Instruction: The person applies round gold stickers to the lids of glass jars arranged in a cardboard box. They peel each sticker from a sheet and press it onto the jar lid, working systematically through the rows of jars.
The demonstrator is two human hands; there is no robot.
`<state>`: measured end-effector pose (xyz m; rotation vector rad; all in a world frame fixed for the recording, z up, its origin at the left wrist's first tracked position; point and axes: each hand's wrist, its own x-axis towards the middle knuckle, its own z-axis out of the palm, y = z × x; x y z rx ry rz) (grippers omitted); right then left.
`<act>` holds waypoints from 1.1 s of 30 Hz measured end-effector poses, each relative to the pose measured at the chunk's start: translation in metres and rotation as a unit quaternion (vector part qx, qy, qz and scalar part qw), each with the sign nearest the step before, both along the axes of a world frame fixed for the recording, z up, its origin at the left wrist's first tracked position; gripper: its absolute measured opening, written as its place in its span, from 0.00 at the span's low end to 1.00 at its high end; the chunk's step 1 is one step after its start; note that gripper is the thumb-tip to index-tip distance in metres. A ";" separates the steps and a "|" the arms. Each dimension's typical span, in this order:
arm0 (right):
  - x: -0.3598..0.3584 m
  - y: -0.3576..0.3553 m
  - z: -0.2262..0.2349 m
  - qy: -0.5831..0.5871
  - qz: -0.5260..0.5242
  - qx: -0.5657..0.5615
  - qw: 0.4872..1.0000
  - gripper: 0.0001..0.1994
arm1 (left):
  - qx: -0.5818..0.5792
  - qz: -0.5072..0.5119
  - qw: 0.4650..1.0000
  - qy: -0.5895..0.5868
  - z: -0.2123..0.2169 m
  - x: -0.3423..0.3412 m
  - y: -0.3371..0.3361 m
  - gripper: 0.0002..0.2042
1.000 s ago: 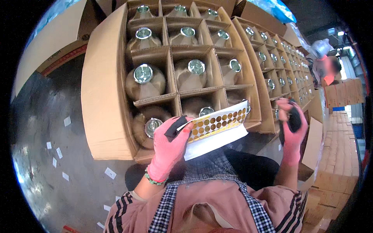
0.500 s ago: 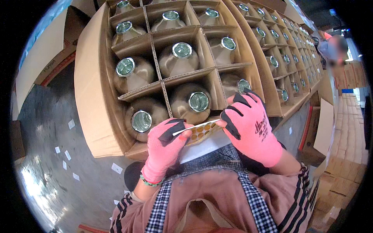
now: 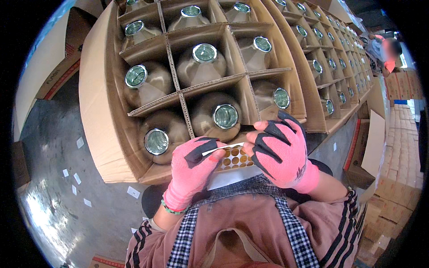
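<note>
A sheet of round gold-brown stickers [image 3: 233, 157] on white backing lies between my hands, its upper edge folded back in a white strip. My left hand [image 3: 193, 163], in a pink glove with black fingertips, pinches its left side between thumb and fingers. Curled over the sheet's right side is my right hand [image 3: 279, 154], gloved alike; its fingertips meet the edge, and the thumb's contact is partly hidden. Just beyond stands an open cardboard box [image 3: 105, 111] with dividers, holding clear round glass bottles, the nearest being one bottle [image 3: 214, 118] in front of my hands.
More divided boxes of bottles [image 3: 330, 67] run off to the right. A person [image 3: 388, 56] is at the far right, near stacked cartons [image 3: 402, 85]. Small white paper slips [image 3: 133, 192] are scattered on the grey floor [image 3: 58, 147]. Open cartons [image 3: 67, 53] stand at the left.
My right hand has turned, its fingers curling more and shifting slightly left along the sheet's edge. More of the stickers' face shows now. My left hand keeps its hold.
</note>
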<state>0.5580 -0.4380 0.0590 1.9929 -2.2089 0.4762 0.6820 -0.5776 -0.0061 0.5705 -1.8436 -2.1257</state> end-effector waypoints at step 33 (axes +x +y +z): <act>-0.088 0.025 -0.042 0.112 -0.153 0.149 0.971 0.16 | -0.049 -0.121 0.990 0.057 -0.001 -0.006 -0.002 0.07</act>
